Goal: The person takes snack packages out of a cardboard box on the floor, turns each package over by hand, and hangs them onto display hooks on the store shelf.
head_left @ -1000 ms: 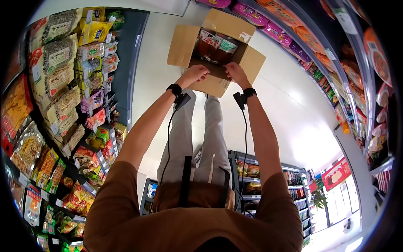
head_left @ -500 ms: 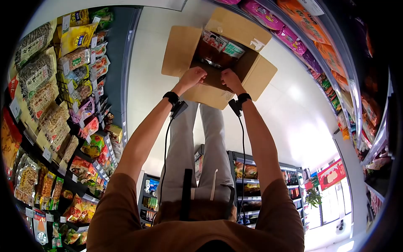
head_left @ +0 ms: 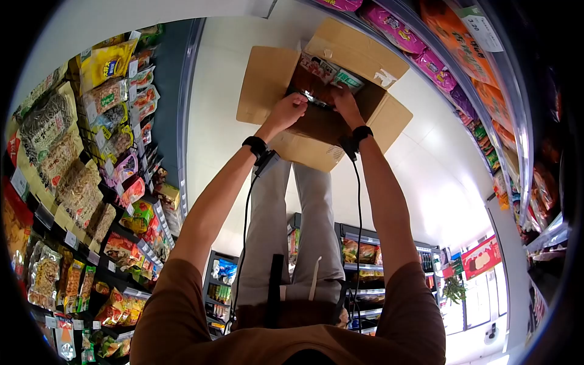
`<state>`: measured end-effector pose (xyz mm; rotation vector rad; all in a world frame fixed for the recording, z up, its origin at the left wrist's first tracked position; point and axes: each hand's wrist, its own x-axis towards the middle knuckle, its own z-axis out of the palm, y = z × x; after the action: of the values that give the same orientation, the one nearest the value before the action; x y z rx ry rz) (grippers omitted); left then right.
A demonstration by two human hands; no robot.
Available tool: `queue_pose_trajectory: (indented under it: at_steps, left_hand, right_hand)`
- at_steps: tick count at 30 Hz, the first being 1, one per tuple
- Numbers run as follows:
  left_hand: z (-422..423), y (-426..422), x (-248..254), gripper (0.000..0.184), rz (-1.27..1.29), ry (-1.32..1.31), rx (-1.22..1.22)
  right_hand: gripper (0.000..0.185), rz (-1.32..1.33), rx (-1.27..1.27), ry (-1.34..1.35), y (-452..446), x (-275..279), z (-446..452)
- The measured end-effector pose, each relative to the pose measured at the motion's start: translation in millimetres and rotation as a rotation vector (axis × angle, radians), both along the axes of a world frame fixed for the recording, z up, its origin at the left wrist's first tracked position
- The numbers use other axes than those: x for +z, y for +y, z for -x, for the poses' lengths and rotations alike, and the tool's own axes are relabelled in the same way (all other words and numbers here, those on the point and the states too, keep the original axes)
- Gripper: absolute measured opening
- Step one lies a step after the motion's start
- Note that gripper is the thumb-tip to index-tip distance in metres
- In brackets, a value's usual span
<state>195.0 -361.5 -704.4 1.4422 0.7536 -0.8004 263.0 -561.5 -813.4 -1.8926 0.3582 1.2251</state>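
An open cardboard box (head_left: 261,82) sits on the floor in front of my legs, its flaps folded outward. Inside lie plastic food packets (head_left: 316,72) with reddish-brown contents and printed labels, one of them green and white. My left hand (head_left: 287,114) is over the box's left side, fingers curled in near the packets' lower edge; what they hold, if anything, is hidden. Deeper in the box, my right hand (head_left: 347,106) has its fingers bent and closed at the edge of a packet, overlapping it. Both wrists wear black bands with a cable.
To the left stands a shelf rack (head_left: 185,109) with several bagged dry foods and price tags. Shelves on the right hold pink packets (head_left: 392,27) and orange packets (head_left: 453,36). The pale floor (head_left: 219,97) surrounds the box. More stocked shelves stand behind my legs.
Both hands have moved farther into the box, the right one onto the packets. The view has shifted slightly, so the box appears a little to the right and lower.
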Motion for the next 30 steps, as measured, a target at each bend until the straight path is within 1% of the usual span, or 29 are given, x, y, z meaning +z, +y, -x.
queue_pose_trajectory:
  at_steps: [1, 2, 3, 7, 9, 11, 13, 15, 16, 18, 20, 22, 23, 24, 25, 27, 28, 30]
  left_hand:
    - [-1.3, -2.0, -2.5, 0.021, -0.036, -0.065, 0.039]
    - [-3.2, -4.1, -5.4, 0.021, -0.035, -0.063, 0.038]
    - [-4.3, -6.1, -9.2, 0.021, -0.035, -0.072, 0.016]
    - [-7.7, -9.8, -31.0, 0.023, -0.012, -0.105, -0.038]
    - [-11.0, -7.6, -36.6, 0.023, -0.008, -0.075, -0.041]
    - [-19.2, -5.3, -35.2, 0.023, -0.003, -0.045, -0.044]
    - [-31.1, -4.7, -30.8, 0.024, 0.092, 0.063, -0.063]
    - [-35.6, -5.2, -26.7, 0.024, 0.083, 0.024, -0.073]
    - [-36.5, -6.0, -26.3, 0.025, 0.077, -0.016, -0.084]
    - [-39.6, -8.2, -29.5, 0.025, 0.064, -0.035, -0.092]
    - [-43.1, -8.9, -36.0, 0.025, 0.051, -0.053, -0.099]
    - [-42.3, -9.8, -47.2, 0.03, 0.034, -0.045, -0.083]
    - [-40.5, -12.4, -51.6, 0.03, 0.032, -0.043, -0.082]
    - [-40.0, -15.8, -56.5, 0.029, -0.04, -0.104, -0.018]
    - [-39.3, -18.5, -61.2, 0.028, -0.111, -0.164, 0.046]
    - [-37.5, -21.6, -69.3, 0.03, -0.161, -0.192, 0.037]
    - [-36.5, -21.9, -72.8, 0.032, -0.208, -0.219, 0.027]
    - [-33.0, -22.9, -71.3, 0.034, -0.208, -0.196, 0.008]
  right_hand:
    - [0.053, -0.001, -0.003, 0.001, 1.7, -3.2, -1.1]
    - [0.054, -0.045, -0.013, 0.007, 1.8, -5.5, -2.3]
    - [0.055, -0.088, -0.024, 0.012, 2.3, -6.2, -4.0]
    - [0.056, -0.126, -0.029, 0.084, 5.8, -8.7, -10.1]
    - [0.038, -0.202, -0.255, -0.034, 10.5, -11.0, -4.5]
    - [0.038, -0.222, -0.272, -0.022, 10.0, -15.2, -2.0]
    - [0.037, -0.247, -0.285, -0.011, 6.3, -29.1, -0.8]
    - [0.055, -0.228, -0.157, 0.033, 2.4, -38.5, -3.6]
    - [0.055, -0.23, -0.156, 0.035, 3.0, -40.3, -2.3]
    - [0.053, -0.225, -0.165, -0.077, 4.7, -42.4, -0.3]
    - [0.051, -0.225, -0.191, -0.062, 6.0, -42.4, 0.7]
    - [0.049, -0.226, -0.217, -0.048, 9.1, -40.2, -1.7]
    - [0.045, -0.172, -0.109, -0.147, 11.2, -39.9, -4.5]
    - [0.042, -0.118, -0.001, -0.25, 10.8, -45.8, -5.5]
    - [0.042, -0.12, -0.001, -0.251, 10.2, -50.7, -4.4]
    - [0.038, -0.17, 0.029, -0.39, 8.7, -60.1, -1.2]
    - [0.038, -0.172, 0.029, -0.392, 8.7, -66.1, -2.1]
    - [0.036, -0.055, 0.033, -0.355, 12.1, -69.2, -6.2]
